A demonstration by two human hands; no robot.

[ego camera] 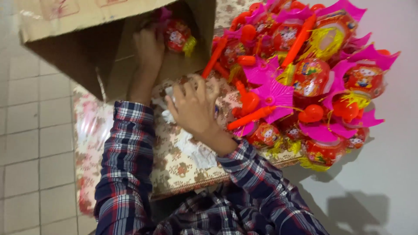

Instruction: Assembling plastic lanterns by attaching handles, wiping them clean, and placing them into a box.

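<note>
My left hand reaches into a tipped cardboard box and grips a round red toy lantern with a yellow tassel. My right hand rests palm down, fingers curled, on white crumpled plastic wrap lying on a floral-patterned cushion. Whether it holds the wrap I cannot tell. Both arms wear plaid sleeves.
A big heap of red lanterns with pink paper fans and orange-red handles fills the right side of the cushion. Pale tiled floor lies at left, a white wall or surface at right. A shiny plastic-covered edge borders the cushion.
</note>
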